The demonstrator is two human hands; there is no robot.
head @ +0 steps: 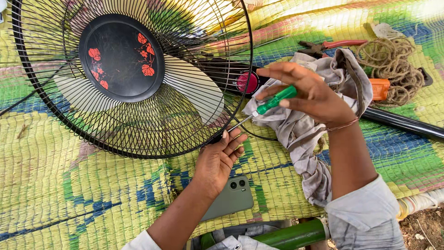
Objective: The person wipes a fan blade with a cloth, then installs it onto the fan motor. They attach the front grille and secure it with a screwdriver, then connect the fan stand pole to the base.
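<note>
Your right hand (311, 95) fingers closed on green screwdriver (270, 103), tip at fan grille (134, 78) rim | left hand (219, 159) fingers loosely curled, steadying rim | grille still mounted on the mat (69, 185).

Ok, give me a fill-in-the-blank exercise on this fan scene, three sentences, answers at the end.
1. The right hand holds a screwdriver with a ____ handle.
2. The left hand touches the rim of the black fan ____, near the screwdriver's tip.
3. The phone lies on the woven mat under the left ____.

Missing words: green; guard; wrist
</note>
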